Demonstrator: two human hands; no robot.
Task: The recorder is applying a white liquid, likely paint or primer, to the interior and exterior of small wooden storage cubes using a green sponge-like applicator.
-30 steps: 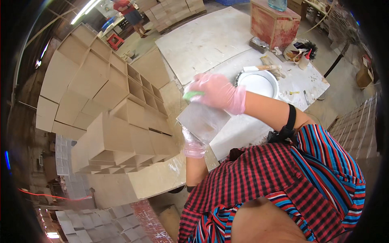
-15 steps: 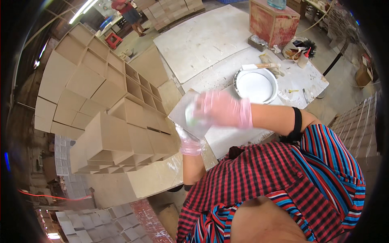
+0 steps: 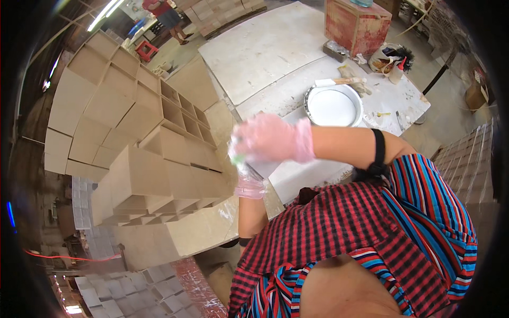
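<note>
My right hand (image 3: 268,139), in a thin pink glove, is closed on a white sponge-like pad (image 3: 233,150) with a bit of green on it. Motion blurs the pad, so its exact kind does not show. Beneath it, my left hand (image 3: 249,185), gloved too, grips a grey-beige box-like piece (image 3: 266,168) from below. Most of that piece and the left fingers are hidden behind my right hand. To the right sits a round tub (image 3: 334,107) of white liquid. A flat brush (image 3: 339,82) with a wooden handle lies across its far rim.
Beige open boxes (image 3: 159,175) stand stacked close on my left. A large pale board (image 3: 260,50) covers the far table. Behind the tub are a red-stained crate (image 3: 356,29), a bucket (image 3: 383,57) and a red-tipped bottle (image 3: 397,70). Another person (image 3: 167,18) stands at the far left.
My right hand has swept left with the white pad across the piece and now covers more of it. My left hand stays nearly in place, still gripping.
</note>
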